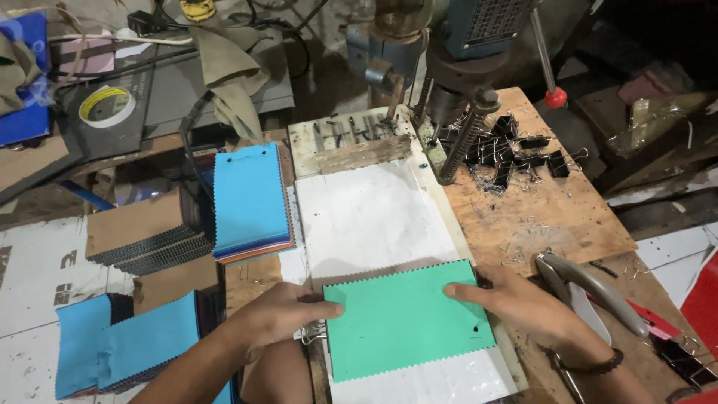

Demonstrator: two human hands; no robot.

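A green fabric swatch stack (404, 322) with zigzag-cut edges lies on a white work plate (366, 217). My left hand (280, 314) grips its left edge, thumb on top. My right hand (516, 303) presses on its right edge, fingers flat on the cloth. A small punched hole shows near the swatch's right edge.
A drill press (449, 45) with a coiled spring post (465, 135) stands behind the plate. Black binder clips (516, 150) are heaped on the wooden board at right. Blue swatch stacks (250, 202) sit to the left, more blue ones (127, 344) lower left. A stapler-like hand tool (591, 292) lies right of my right hand. A tape roll (107, 106) rests far left.
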